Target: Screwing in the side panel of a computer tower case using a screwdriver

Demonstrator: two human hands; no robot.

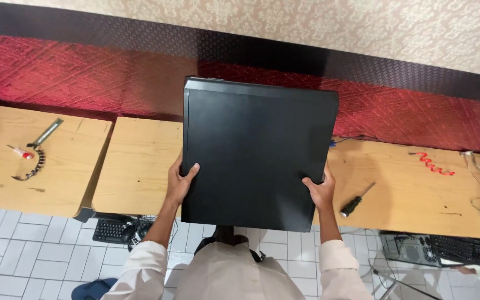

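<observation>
Left hand and right hand grip a flat, matte-black computer case by its sides.

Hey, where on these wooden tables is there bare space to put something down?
The middle wooden table is bare left of the black computer case, which the left hand and right hand hold by its sides. The right table has room between the black-handled screwdriver and the red coiled cable. Its far right edge is crowded with wires.

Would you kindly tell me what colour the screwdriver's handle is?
Black, seen in the head view: the screwdriver lies beside the right hand.
</observation>
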